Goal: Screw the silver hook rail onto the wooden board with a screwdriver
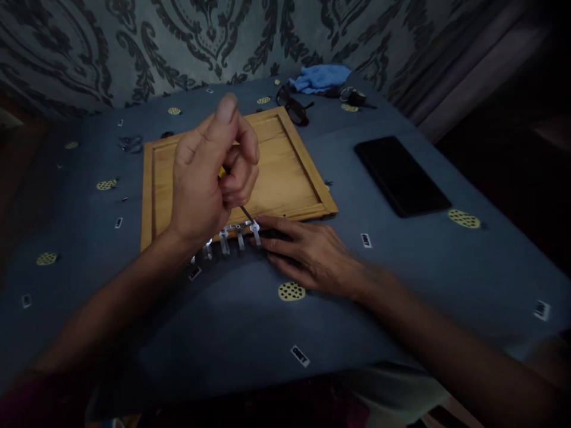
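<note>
My left hand (214, 163) is closed in a fist, thumb up, around a screwdriver (245, 213). A bit of its yellow handle shows between the fingers, and the dark shaft slants down to the right. Its tip meets the right end of a shiny metal hook rack (224, 242), which lies along the near edge of a framed wooden panel (285, 163). At that same end, my right hand (314, 252) grips the rack with its fingers at the last hook. My left wrist partly covers the rack's left part.
A black tablet or large phone (401, 175) lies to the right on the patterned blue tablecloth (214, 356). Behind the panel are sunglasses (297, 112), a blue cloth (321, 77) and keys (352, 95). Small metal items (130, 144) sit left of the panel.
</note>
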A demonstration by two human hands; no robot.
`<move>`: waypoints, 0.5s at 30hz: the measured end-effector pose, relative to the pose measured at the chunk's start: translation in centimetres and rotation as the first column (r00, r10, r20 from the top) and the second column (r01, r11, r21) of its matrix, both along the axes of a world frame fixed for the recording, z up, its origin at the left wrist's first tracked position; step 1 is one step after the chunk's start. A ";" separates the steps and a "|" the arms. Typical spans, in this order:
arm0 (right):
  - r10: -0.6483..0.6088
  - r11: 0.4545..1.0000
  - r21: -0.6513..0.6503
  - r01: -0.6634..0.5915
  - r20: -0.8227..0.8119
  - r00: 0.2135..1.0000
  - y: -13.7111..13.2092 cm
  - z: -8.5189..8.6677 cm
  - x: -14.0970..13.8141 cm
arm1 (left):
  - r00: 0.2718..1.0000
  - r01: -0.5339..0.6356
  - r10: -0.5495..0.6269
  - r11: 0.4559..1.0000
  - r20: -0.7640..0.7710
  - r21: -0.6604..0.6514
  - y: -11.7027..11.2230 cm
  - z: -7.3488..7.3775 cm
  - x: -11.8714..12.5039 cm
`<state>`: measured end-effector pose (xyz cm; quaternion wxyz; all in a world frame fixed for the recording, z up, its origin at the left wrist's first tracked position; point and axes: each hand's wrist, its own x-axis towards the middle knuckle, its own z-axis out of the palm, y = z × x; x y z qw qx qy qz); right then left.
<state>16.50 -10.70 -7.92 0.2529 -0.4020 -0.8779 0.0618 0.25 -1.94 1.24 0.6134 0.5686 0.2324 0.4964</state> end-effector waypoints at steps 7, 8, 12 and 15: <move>-0.013 1.000 -0.015 0.013 0.011 1.000 0.0 -0.1 0.0 | 0.995 0.038 -0.031 0.997 -0.094 0.068 -0.3 -0.1 0.0; -0.012 1.000 -0.014 0.012 0.007 1.000 0.0 -0.2 0.0 | 0.994 0.062 -0.056 0.996 -0.092 0.070 -0.3 -0.2 0.0; -0.006 1.000 -0.005 0.006 -0.003 1.000 0.0 -0.3 0.0 | 0.989 0.141 -0.138 0.987 -0.044 0.078 0.1 -0.4 -0.2; -0.009 1.000 -0.010 0.009 -0.010 1.000 0.0 -0.3 0.1 | 0.979 0.203 -0.200 0.975 -0.035 0.094 0.4 -0.4 -0.1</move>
